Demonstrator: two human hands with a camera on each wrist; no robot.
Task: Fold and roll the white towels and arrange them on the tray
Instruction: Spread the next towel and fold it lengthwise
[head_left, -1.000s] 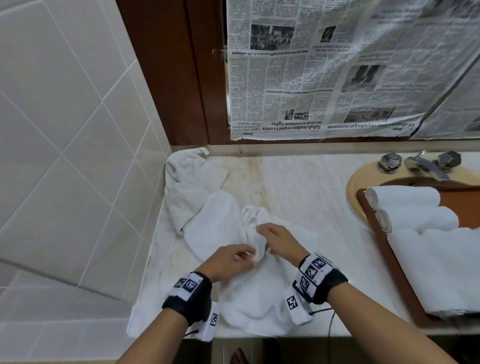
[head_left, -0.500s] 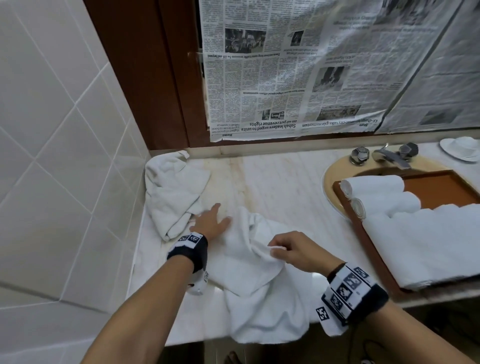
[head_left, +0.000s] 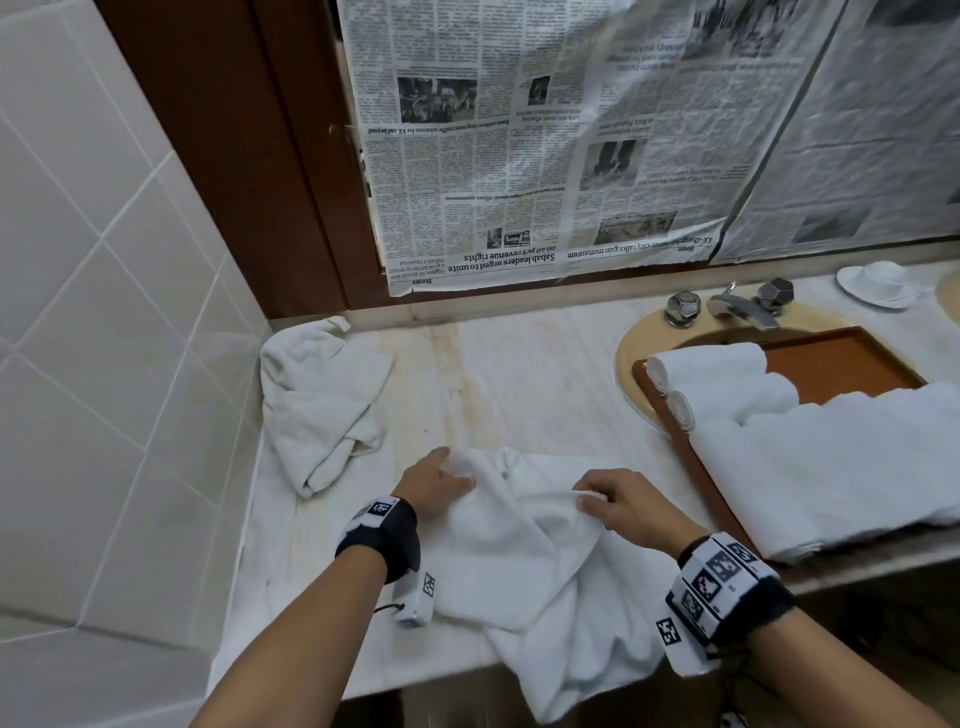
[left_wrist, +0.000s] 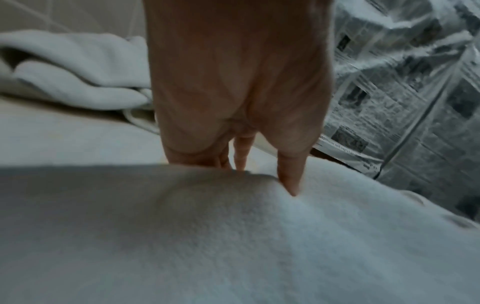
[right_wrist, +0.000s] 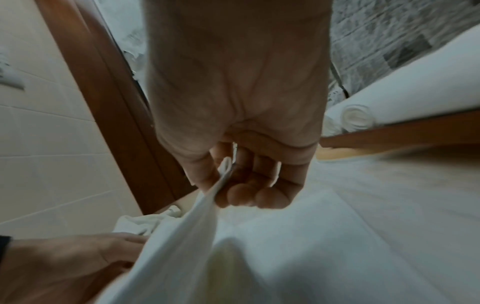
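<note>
A crumpled white towel (head_left: 530, 561) lies on the marble counter (head_left: 519, 384) and hangs over its front edge. My left hand (head_left: 439, 480) grips the towel's far left part, thumb (left_wrist: 291, 183) pressed into the cloth (left_wrist: 233, 236). My right hand (head_left: 592, 499) pinches a thin edge of the towel (right_wrist: 207, 205) between thumb and curled fingers (right_wrist: 244, 195), lifting it slightly. The brown tray (head_left: 852, 358) sits across the sink at right. It holds two rolled towels (head_left: 706, 364) (head_left: 737, 402) and a large folded towel (head_left: 831, 467).
Another crumpled white towel (head_left: 322, 400) lies in the back left corner against the tiled wall (head_left: 104, 312). The faucet (head_left: 737, 306) and a white dish (head_left: 878, 283) stand behind the tray. Newspaper (head_left: 571, 130) covers the mirror above.
My hands were together at the towel's middle and have moved apart. The left hand went left, lay flat, and now grips the cloth. The right hand pulls the edge rightward.
</note>
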